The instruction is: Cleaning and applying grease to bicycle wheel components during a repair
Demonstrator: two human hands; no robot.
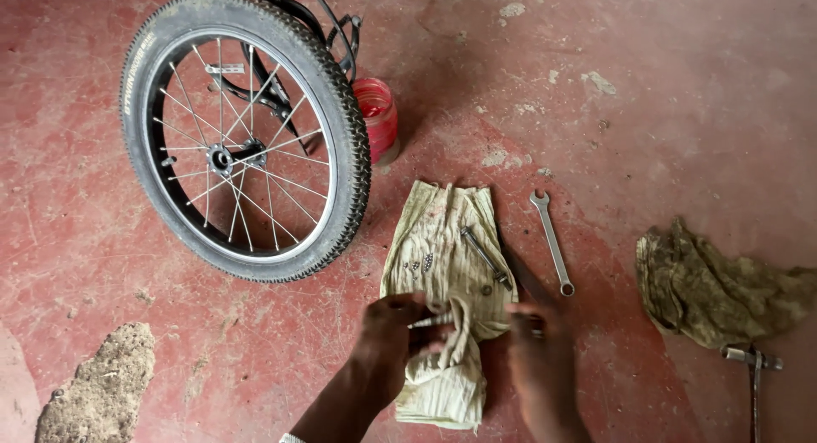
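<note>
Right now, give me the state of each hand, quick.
Left hand: fingers curled on a fold of the pale striped cloth; whether the grip is closed cannot be told.
Right hand: blurred, resting at the cloth's right edge; grip cannot be told.

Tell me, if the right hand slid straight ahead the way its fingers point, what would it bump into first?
Probably the axle bolt lying on the striped cloth, just ahead of the right hand; the wrench lies slightly farther right.
</note>
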